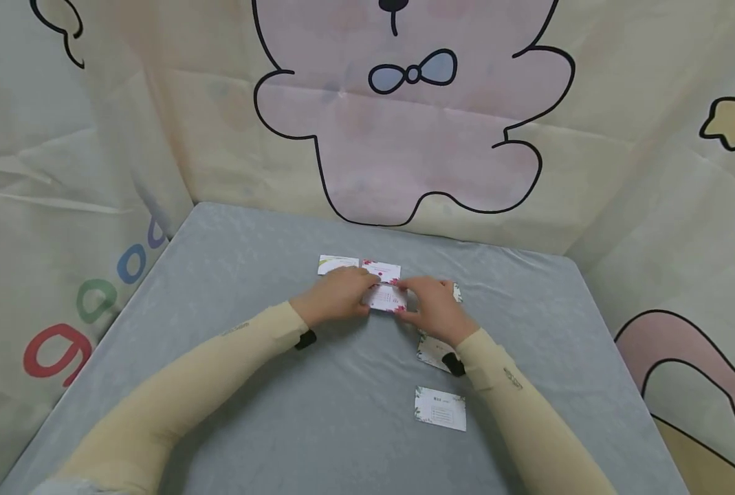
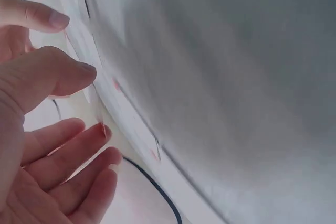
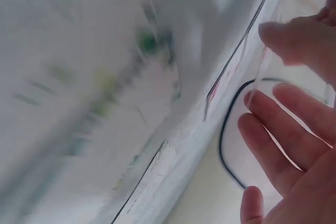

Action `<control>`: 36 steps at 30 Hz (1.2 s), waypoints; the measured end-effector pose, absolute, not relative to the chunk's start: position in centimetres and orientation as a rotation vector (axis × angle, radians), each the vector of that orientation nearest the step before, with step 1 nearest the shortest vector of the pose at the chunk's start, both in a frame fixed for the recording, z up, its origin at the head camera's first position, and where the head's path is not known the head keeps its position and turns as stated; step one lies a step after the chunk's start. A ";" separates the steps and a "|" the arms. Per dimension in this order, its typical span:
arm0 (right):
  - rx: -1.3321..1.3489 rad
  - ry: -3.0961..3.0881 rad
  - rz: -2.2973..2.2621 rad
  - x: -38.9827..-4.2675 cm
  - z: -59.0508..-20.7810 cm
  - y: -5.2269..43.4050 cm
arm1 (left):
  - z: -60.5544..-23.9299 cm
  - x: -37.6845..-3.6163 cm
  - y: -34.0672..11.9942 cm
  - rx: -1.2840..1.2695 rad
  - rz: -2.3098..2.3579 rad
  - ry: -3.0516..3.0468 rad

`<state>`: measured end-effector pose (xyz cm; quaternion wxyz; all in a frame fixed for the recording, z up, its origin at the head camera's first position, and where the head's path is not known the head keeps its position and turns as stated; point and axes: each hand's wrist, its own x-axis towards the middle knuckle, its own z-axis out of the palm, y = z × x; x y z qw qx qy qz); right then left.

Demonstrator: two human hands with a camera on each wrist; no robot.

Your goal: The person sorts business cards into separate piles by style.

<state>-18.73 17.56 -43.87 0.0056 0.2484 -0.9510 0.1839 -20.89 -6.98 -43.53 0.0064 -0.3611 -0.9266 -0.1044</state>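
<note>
A white card with pink flowers (image 1: pixel 386 298) is held by its two short sides between my hands, its near edge toward me. My left hand (image 1: pixel 337 295) pinches the left side between thumb and fingers; in the left wrist view the thumb (image 2: pixel 73 72) stands apart from the fingers with the thin card between. On the opposite side, my right hand (image 1: pixel 432 308) pinches the card likewise, its thumb (image 3: pixel 286 38) showing in the right wrist view. Just beyond lies a matching pink-flowered card (image 1: pixel 382 271). Left of that one is a white card with a yellow-green curve (image 1: pixel 337 263).
Leaf-patterned cards lie on the right: one card (image 1: pixel 456 292) mostly behind my right hand, another card (image 1: pixel 432 352) partly under the wrist, a third card (image 1: pixel 440 408) nearer me. A grey cloth (image 1: pixel 268 412) covers the table. Printed curtains (image 1: pixel 218 151) stand around it.
</note>
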 end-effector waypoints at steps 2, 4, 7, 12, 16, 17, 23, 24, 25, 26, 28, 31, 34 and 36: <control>0.723 -3.026 0.609 -21.0 -44.0 17.2 | -43.5 -23.1 -6.7 -1.078 -0.301 -2.946; 0.667 -3.073 0.630 -23.0 -44.3 17.0 | -43.6 -24.9 -6.5 -1.031 -0.307 -3.002; 0.596 -3.129 0.640 -24.9 -44.9 16.8 | -43.8 -26.6 -6.3 -0.993 -0.333 -3.076; 0.536 -3.149 0.685 -26.1 -45.6 16.7 | -44.3 -27.9 -6.2 -1.002 -0.375 -3.087; 0.540 -3.134 0.714 -26.4 -45.9 16.7 | -44.7 -28.4 -6.5 -0.996 -0.413 -3.097; 0.541 -3.130 0.720 -26.4 -45.9 16.6 | -44.8 -28.4 -6.6 -0.994 -0.420 -3.103; 0.524 -3.135 0.726 -26.5 -45.9 16.8 | -44.9 -28.6 -6.5 -1.000 -0.427 -3.124; 0.520 -3.139 0.728 -26.5 -45.8 16.8 | -44.8 -28.6 -6.4 -0.997 -0.427 -3.126; 0.517 -3.143 0.727 -26.5 -45.8 16.8 | -44.8 -28.6 -6.4 -0.992 -0.429 -3.128; 0.514 -3.147 0.725 -26.5 -45.8 16.8 | -44.8 -28.6 -6.4 -0.992 -0.427 -3.126; 0.503 -3.152 0.725 -26.5 -45.6 16.9 | -44.7 -28.5 -6.4 -0.997 -0.422 -3.118; 0.491 -3.157 0.712 -26.3 -45.4 17.0 | -44.7 -28.4 -6.3 -0.999 -0.406 -3.111; 0.508 -3.162 0.720 -26.2 -45.3 17.4 | -44.8 -28.3 -6.0 -0.981 -0.365 -3.105; 0.515 -3.168 0.727 -26.0 -45.2 18.1 | -44.8 -28.2 -5.5 -0.983 -0.346 -3.086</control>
